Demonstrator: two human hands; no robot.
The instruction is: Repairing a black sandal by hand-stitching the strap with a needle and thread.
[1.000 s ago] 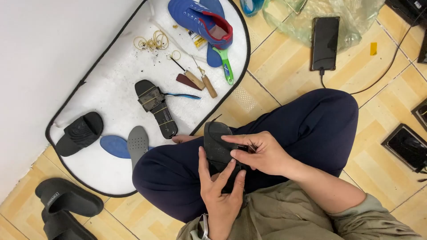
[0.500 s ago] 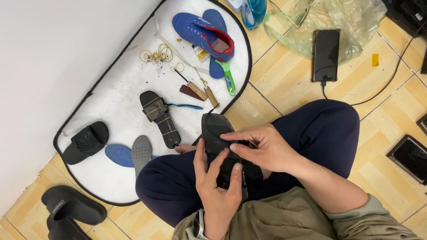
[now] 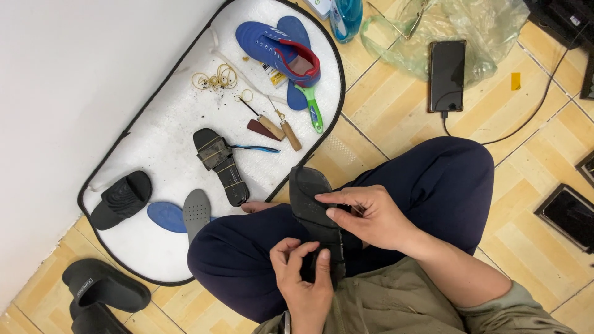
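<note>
A dark grey rubber shoe sole (image 3: 314, 213) lies lengthwise over the person's lap, above the crossed legs in navy trousers (image 3: 433, 185). The left hand (image 3: 304, 281) grips its near end, fingers curled over the edge. The right hand (image 3: 370, 215) pinches the sole's middle from the right side. On the white oval mat (image 3: 130, 111) beyond lie a black strapped sandal (image 3: 219, 164) and a blue sports shoe (image 3: 278, 52).

Even, bright, diffuse light; no glare. Soft shadows only beneath the slippers (image 3: 105, 291) at lower left. White wall (image 3: 74, 80) at upper left evenly lit. Focus sharp throughout; slight wide-angle distortion toward frame edges.
</note>
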